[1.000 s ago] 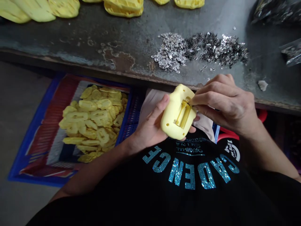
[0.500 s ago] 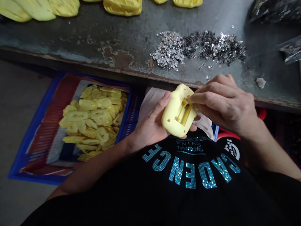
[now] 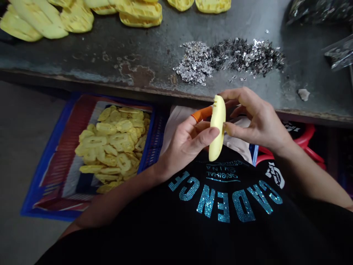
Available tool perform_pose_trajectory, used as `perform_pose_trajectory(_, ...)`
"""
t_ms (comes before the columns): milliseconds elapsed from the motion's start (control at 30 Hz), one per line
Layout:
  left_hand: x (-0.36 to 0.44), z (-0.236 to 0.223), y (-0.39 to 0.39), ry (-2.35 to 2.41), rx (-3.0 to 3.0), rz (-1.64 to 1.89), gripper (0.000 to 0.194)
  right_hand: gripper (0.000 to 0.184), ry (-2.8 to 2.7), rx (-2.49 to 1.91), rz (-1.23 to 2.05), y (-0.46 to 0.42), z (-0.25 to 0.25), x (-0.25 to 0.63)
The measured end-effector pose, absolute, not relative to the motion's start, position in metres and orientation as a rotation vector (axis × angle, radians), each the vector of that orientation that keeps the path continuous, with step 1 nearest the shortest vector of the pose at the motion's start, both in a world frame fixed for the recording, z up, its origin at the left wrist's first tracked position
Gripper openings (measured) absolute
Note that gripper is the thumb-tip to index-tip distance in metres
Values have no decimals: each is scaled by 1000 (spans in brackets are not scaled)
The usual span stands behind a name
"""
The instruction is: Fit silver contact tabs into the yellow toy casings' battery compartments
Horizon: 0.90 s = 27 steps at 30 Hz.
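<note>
Left hand (image 3: 187,141) closed on a yellow shell (image 3: 217,129), thumb on the face toward me, orange finger cover (image 3: 202,114) on the index finger against its far edge. Right hand (image 3: 255,117) half-curled, thumb and fingers well apart, tips at the shell's right side; can't tell from here if it's actually gripping or holds something small. Shell is upright, turned nearly edge-on, up in the air between both hands, just off the table (image 3: 96,48) edge.

Progress: one shell in hand, looks mid-handling, not set down. Its broad faces are turned away, so can't tell if anything is fitted in it. Plenty around: loose silvery metal pieces (image 3: 195,60) heaped on the table, darker metal pieces (image 3: 248,55) running on to the right, more in a clear bag (image 3: 340,55) at far right. Yellow parts (image 3: 140,14) along the table's far side, some stacked; finished or not, no telling. Blue crate (image 3: 38,173) below, left of the person, holds a jumbled pile of yellow pieces (image 3: 110,147), several with slots; can't say whether those are done or left over.
</note>
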<state>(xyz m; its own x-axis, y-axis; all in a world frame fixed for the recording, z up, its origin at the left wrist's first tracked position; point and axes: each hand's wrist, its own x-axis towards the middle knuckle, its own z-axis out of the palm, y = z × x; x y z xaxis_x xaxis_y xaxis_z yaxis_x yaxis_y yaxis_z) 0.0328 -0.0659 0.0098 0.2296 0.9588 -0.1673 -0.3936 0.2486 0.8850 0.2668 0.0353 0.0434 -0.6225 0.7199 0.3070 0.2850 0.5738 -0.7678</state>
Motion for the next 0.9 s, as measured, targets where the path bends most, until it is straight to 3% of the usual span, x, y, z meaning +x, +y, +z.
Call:
perform_pose_trajectory(200, 26, 26, -71, 867, 883, 1041, 80, 49, -1993, -874, 855, 20, 17, 266)
perform_pose_trajectory(400, 23, 24, -73, 962, 870, 1000, 65, 73, -1946, -967, 627, 6, 8, 268)
perform_pose_trajectory(500, 24, 17, -70, 963, 903, 1006, 58, 66, -1926, -913, 573, 7, 8, 269)
perform_pose_trajectory(567, 25, 14, -67, 913, 911, 1045, 63, 63, -1944, -926, 538, 9, 5, 272)
perform_pose_trajectory(700, 27, 15, -64, 899, 881, 1025, 77, 78, -2069, -1058, 472, 11, -7, 278)
perform_pose_trajectory(900, 24, 24, -61, 995, 1024, 1018, 65, 75, -1949, -983, 356, 14, -20, 274)
